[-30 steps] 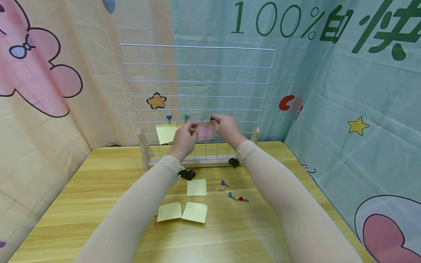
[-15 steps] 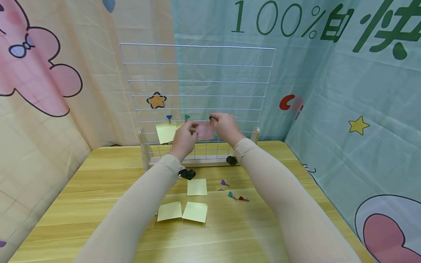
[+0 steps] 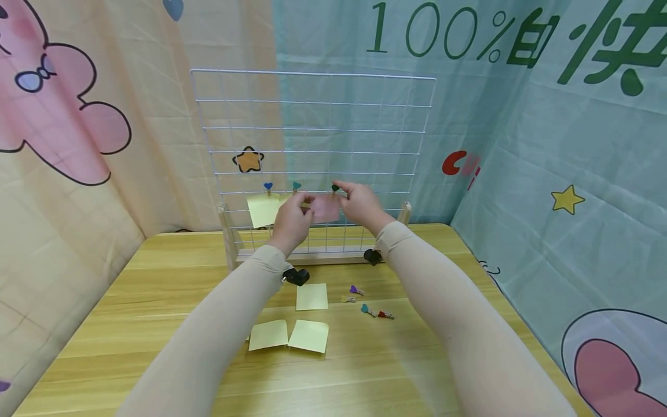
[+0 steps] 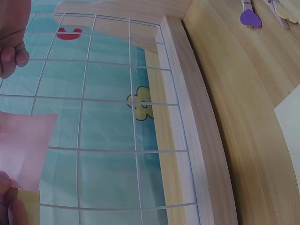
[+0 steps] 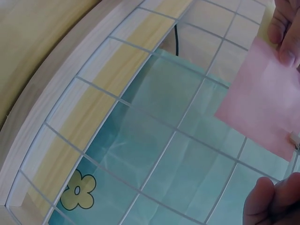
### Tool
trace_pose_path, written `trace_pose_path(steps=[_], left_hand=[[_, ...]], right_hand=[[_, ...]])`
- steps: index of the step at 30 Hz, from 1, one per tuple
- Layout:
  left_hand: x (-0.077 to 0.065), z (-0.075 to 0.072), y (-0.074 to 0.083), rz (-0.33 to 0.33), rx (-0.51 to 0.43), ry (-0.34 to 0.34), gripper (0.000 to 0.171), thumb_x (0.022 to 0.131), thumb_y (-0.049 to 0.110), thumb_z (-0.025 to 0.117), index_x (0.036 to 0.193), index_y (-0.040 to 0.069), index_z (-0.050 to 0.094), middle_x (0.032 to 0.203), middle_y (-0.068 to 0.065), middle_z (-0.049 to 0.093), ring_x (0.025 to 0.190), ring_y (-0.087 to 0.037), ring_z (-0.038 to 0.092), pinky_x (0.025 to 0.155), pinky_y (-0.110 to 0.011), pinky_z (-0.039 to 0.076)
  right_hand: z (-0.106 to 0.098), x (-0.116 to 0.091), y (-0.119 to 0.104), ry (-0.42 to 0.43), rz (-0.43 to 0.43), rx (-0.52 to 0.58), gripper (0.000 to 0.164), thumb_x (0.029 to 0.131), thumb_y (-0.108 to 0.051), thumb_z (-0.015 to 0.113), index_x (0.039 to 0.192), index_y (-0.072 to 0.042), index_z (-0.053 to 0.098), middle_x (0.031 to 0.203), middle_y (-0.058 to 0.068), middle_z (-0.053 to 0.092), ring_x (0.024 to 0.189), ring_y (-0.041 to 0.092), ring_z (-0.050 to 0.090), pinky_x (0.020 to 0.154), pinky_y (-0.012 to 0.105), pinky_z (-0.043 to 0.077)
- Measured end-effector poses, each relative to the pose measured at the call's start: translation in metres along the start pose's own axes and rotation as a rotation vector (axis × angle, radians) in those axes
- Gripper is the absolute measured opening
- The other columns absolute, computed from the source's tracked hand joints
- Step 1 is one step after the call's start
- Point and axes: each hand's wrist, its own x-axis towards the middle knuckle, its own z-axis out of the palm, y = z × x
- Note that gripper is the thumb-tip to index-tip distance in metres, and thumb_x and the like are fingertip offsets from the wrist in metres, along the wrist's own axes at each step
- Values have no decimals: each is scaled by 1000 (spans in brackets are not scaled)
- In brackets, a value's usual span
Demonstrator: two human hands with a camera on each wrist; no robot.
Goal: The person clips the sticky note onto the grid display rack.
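A pink square of paper (image 3: 325, 208) hangs in front of a white wire grid (image 3: 383, 162). My left hand (image 3: 293, 219) pinches its left edge; the left wrist view shows the fingertips (image 4: 3, 183) on it. A small clip with a dark green heart (image 3: 335, 188) sits at the paper's upper right edge. My right hand (image 3: 362, 204) is beside it, its index fingertip at the heart and the other fingers curled. In the right wrist view, the clip's end (image 5: 295, 138) bites the paper. Yellow notes (image 3: 263, 209) hang left of it, under a blue heart clip (image 3: 268, 186) and a teal heart clip (image 3: 296, 186).
Wooden feet (image 3: 227, 240) hold the grid upright on the wooden table (image 3: 172, 301). Yellow notes (image 3: 311, 297) lie in front. Purple (image 3: 356, 290), yellow (image 3: 348, 299), teal (image 3: 367, 310) and red (image 3: 385, 315) clips lie to their right. Printed curtains (image 3: 521, 145) stand behind.
My right hand gripped the dark green heart clip at the paper's edge; now its fingers have loosened and shifted slightly right, showing the heart. The left hand and pink paper have stayed in place.
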Motion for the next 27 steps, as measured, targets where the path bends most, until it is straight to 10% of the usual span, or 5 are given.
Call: trace_pose_path(steps=[27], left_hand=[[-1,2,0,13,25,28,28,106,8,61,133,7,66,131,-12,64,116,-28,70,94,-38,62]], right_hand=[[-6,-4,5,-107,-2,55,59,110,-27,58,165,-29,37,58,-2,40,46,13,35,47,28,37]])
